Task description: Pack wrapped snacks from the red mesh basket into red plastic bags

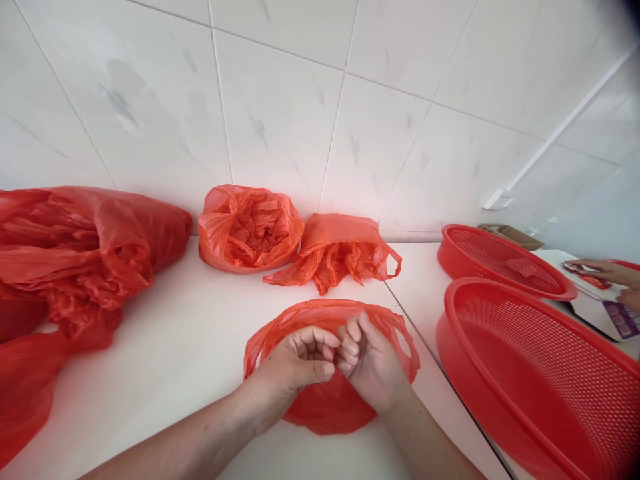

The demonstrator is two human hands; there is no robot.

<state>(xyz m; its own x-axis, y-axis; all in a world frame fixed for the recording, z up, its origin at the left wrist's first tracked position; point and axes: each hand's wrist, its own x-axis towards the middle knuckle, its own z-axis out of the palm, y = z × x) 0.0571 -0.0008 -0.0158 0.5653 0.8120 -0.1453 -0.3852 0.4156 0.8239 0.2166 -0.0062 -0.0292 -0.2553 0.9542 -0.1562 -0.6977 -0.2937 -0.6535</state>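
Bag looks light, slippery, best held by its handle; our left hand gapes, our right hand we can't judge.

Can read no text, number or brand; can make out only tiny, illegible marks on the white box with purple panel.

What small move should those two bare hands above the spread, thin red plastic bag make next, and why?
Perhaps lower the bare right hand to the loop handle of the spread, thin red plastic bag: that handle lies uncovered on the same side, and neither this hand nor the bare left hand visibly holds anything.
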